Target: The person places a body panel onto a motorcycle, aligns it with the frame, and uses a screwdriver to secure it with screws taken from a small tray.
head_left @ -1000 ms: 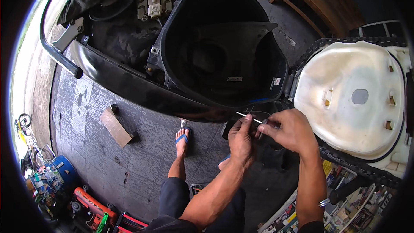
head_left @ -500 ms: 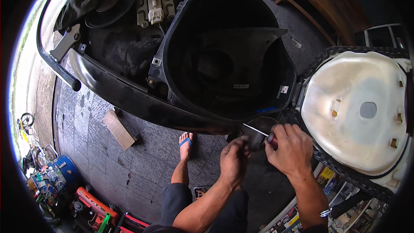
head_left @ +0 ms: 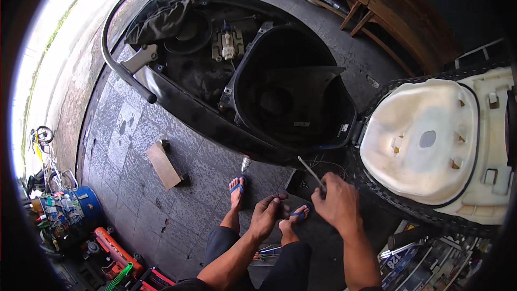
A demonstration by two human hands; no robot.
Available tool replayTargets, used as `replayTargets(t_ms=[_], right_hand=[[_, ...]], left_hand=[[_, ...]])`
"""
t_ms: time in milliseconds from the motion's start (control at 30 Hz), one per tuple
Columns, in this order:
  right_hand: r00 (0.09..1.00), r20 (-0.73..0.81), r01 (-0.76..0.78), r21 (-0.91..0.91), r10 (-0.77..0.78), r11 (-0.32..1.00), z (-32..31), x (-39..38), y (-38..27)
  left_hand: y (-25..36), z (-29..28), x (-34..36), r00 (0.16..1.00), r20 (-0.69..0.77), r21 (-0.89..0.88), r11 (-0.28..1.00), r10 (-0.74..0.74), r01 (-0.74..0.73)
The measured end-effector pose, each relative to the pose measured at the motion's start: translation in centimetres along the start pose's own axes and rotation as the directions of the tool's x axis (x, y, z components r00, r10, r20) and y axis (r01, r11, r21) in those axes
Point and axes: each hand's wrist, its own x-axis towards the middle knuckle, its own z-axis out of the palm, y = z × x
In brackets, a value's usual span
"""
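My right hand (head_left: 337,202) is closed on a screwdriver (head_left: 309,169), its pale shaft pointing up and left toward the lower edge of a scooter's black side panel (head_left: 194,124). Thin wires (head_left: 323,163) hang beside the shaft. Lower and to the left, my left hand (head_left: 264,215) has its fingertips pinched together; I cannot make out what is in them. Above both hands sits the open black underseat box (head_left: 293,91). The raised seat (head_left: 414,161) shows its white underside on the right.
My sandalled feet (head_left: 237,189) stand on grey tiles beside a board (head_left: 164,167). A blue drum (head_left: 81,207) and red machine (head_left: 113,245) are at lower left, a bicycle (head_left: 48,156) at left, a wooden bench (head_left: 409,16) at top right, clutter (head_left: 431,264) at lower right.
My left hand has come away from the screwdriver, down and left. My right hand has dropped lower. The scooter looks smaller, with more floor and street visible as the camera moved.
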Motion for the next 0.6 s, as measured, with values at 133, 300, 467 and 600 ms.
replayTargets(t_ms=[133,300,467,600], right_hand=[[0.975,0.114,0.079,0.628,-0.192,0.774,4.0,-4.8,-3.5],[0.881,0.392,-0.24,0.853,-0.265,0.464,4.7,-5.3,-10.6],[0.86,0.323,-0.241,0.939,-0.395,0.244,1.9,-2.2,-16.8],[0.901,0.159,-0.19,0.981,-0.403,-0.036,-0.4,1.1,-18.1]], left_hand=[[4.5,-1.7,-4.4,0.933,0.338,0.285,0.958,-0.127,0.027],[12.2,-6.5,-7.5,0.808,0.539,0.139,0.972,-0.236,0.191],[20.9,-7.6,-7.8,0.737,0.631,0.135,0.97,-0.242,0.203],[26.7,-3.7,-5.7,0.688,0.692,0.17,0.975,-0.22,0.141]])
